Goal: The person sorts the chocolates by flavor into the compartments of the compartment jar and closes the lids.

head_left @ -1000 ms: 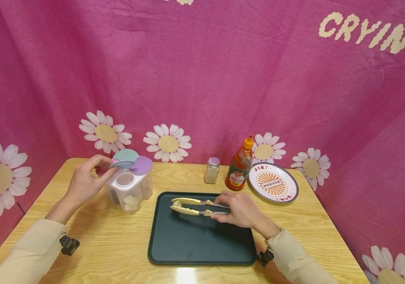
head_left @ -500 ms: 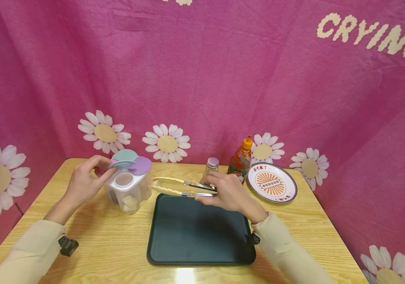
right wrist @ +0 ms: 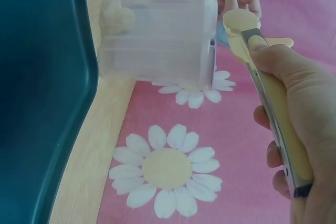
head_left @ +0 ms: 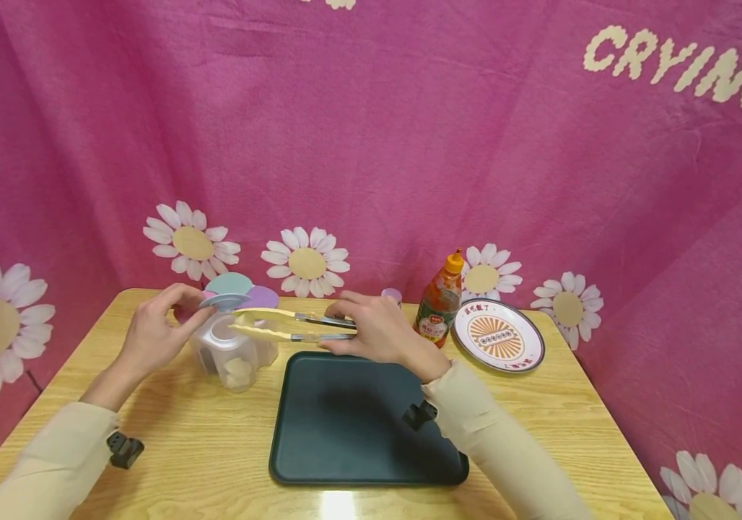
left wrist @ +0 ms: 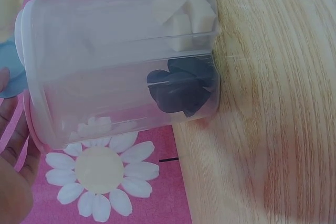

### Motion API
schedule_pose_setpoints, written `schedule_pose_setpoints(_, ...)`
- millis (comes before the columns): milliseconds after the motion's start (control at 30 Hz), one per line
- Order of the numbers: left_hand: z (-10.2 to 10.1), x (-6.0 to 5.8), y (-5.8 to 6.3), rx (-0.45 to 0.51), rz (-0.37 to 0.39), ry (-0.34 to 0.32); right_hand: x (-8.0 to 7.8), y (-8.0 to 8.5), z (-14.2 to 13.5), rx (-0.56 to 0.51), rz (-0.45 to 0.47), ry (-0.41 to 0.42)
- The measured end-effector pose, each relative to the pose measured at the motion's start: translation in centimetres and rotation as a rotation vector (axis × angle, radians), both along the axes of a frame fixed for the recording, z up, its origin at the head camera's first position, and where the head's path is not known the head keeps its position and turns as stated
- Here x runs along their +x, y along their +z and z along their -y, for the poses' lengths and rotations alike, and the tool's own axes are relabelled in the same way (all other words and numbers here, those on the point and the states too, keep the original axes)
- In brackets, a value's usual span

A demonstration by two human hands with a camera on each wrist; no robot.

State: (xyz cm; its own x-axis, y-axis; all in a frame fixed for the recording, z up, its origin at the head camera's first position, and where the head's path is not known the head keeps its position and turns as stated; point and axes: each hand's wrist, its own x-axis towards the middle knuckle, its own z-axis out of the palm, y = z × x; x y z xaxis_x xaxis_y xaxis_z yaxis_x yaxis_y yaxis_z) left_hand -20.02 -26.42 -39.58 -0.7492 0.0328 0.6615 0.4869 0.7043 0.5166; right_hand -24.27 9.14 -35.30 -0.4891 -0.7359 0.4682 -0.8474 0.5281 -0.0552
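Note:
A clear lidded storage container (head_left: 207, 345) stands at the table's left. My left hand (head_left: 156, 328) pinches its blue-grey flap lid (head_left: 224, 301) and holds it raised, so a round opening shows beneath. Pale chunks (left wrist: 191, 22) lie at the bottom of one compartment and dark pieces (left wrist: 181, 85) in another, in the left wrist view. My right hand (head_left: 377, 328) grips metal tongs with yellow heads (head_left: 267, 313). The tong tips hover at the opening, spread slightly apart in the head view. Whether anything sits between them is unclear.
A dark tray (head_left: 367, 440) lies in the middle, below my right forearm. Behind that hand stand a mostly hidden small jar (head_left: 393, 294) and a red sauce bottle (head_left: 439, 307) with a yellow cap. A patterned plate (head_left: 499, 336) is at the right. Pink cloth (head_left: 371, 144) hangs behind.
My right hand has lifted the tongs from over the tray and carried them left to the container's opening. My left hand stays in place with the lid raised.

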Motion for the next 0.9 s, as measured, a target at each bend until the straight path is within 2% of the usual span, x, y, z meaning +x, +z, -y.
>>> schedule_pose_setpoints(400,0.0,0.0,0.0,0.004,0.030,-0.001,-1.2,0.5,1.9,0.068,0.014,-0.003)
schedule_pose_setpoints(900,-0.1,0.1,0.1,0.000,0.042,0.005,-0.8,0.6,0.9,0.060,0.001,-0.021)
